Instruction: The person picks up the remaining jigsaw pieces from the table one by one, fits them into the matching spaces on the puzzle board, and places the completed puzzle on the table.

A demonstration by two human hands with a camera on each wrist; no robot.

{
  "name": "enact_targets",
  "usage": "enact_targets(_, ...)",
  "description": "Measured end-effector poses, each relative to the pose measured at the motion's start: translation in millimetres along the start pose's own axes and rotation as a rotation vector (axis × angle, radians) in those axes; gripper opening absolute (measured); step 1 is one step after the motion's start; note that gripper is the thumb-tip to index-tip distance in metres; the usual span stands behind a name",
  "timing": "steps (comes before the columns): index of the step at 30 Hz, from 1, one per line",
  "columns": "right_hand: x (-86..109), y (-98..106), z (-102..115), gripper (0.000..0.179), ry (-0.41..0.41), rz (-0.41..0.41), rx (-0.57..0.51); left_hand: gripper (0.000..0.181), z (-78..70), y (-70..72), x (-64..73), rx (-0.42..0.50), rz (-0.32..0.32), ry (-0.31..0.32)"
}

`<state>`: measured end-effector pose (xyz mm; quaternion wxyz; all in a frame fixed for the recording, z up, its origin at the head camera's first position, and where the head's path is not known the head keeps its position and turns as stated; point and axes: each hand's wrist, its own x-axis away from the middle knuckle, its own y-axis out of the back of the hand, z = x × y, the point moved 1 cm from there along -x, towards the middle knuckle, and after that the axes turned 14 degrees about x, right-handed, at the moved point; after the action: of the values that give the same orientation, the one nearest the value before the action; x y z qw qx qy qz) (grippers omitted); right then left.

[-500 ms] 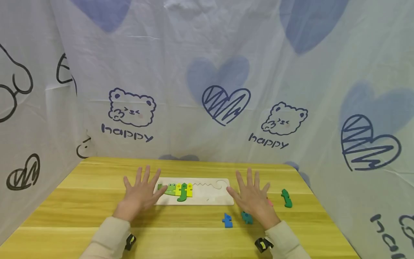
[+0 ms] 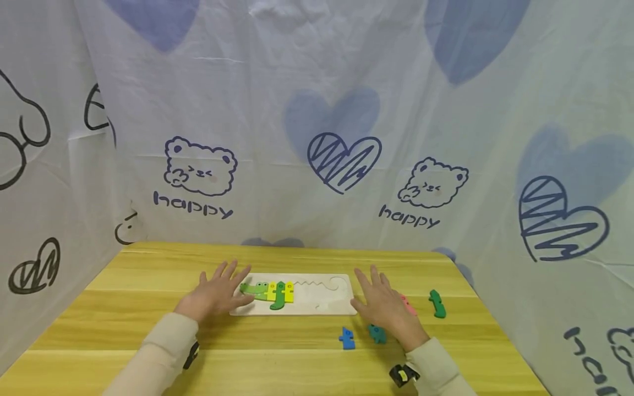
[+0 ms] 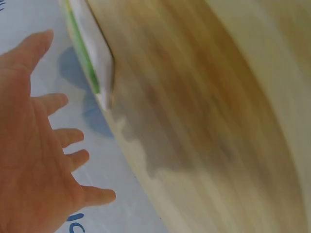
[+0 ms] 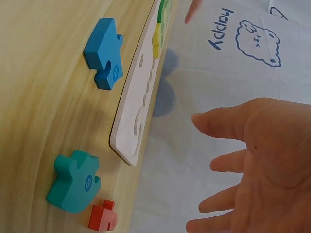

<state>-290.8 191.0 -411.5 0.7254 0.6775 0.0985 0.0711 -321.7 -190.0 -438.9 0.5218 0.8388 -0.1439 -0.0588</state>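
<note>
A pale wooden puzzle board (image 2: pixel 324 302) lies on the table, its left part filled with a green crocodile head (image 2: pixel 255 290), yellow pieces (image 2: pixel 290 292) and a green leg piece (image 2: pixel 279 300). My left hand (image 2: pixel 213 294) hovers at the board's left end, fingers spread, holding nothing. Over the board's right end my right hand (image 2: pixel 388 308) is likewise spread and free of any piece. Close to it lie a blue puzzle piece (image 2: pixel 347 338), a teal piece (image 2: pixel 377 334) and a red-pink piece (image 2: pixel 408 304), which that hand partly covers. Both palms show raised off the table in the wrist views.
A dark green puzzle piece (image 2: pixel 437 304) lies alone toward the table's right side. The wood-grain table (image 2: pixel 277 363) ends at a white printed cloth (image 2: pixel 277 214) behind it, with more cloth at the left and right.
My left hand has tilted and moved slightly, with its forearm swung outward to the left. The right hand has turned a little, uncovering more of the red-pink piece. The puzzle pieces stay put.
</note>
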Motion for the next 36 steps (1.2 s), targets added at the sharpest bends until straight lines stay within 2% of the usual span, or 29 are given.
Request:
enact_targets(4,1.1,0.4,1.4,0.07,0.011,-0.009,0.007,0.083,7.7,-0.9,-5.5,-0.043,0.044,0.013)
enact_targets(10,2.2,1.9,2.6,0.07,0.005,0.003,0.009,0.086,13.6,-1.4,-9.6,-0.066,0.069,0.028)
enact_targets(23,2.8,3.1,3.5,0.071,-0.003,0.013,0.009,0.088,21.0,-6.4,-12.7,-0.056,0.063,0.055)
enact_targets(28,2.8,3.7,3.4,0.071,0.012,0.027,0.011,0.09,20.5,-6.2,-11.5,-0.072,0.069,0.072)
enact_targets(36,2.2,4.4,3.1,0.071,0.056,0.036,0.019,0.091,21.2,-8.1,-13.1,-0.043,0.079,0.09)
